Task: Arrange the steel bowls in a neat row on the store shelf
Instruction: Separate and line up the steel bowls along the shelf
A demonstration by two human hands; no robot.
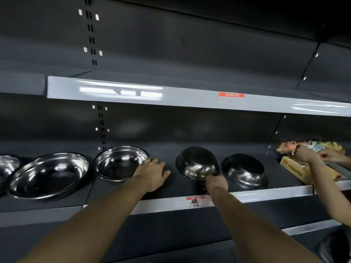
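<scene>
Several steel bowls stand along the dark shelf (171, 188). A wide shallow bowl (50, 174) sits at the left, with part of another bowl (6, 166) at the frame's edge. My left hand (153, 172) rests flat on the shelf, its fingers touching the right rim of a deeper bowl (119, 163). My right hand (215, 184) grips the near rim of a tilted bowl (197, 163), raised off the shelf with its bottom facing away. Just to its right another bowl (245, 170) leans tilted on the shelf.
Above runs an upper shelf with a grey front strip (171, 95) bearing an orange label (231, 95). At the far right another person's hands (307, 153) handle packaged goods (311, 146) beside a yellow box (293, 168). A label (194, 201) is stuck on the shelf's front edge.
</scene>
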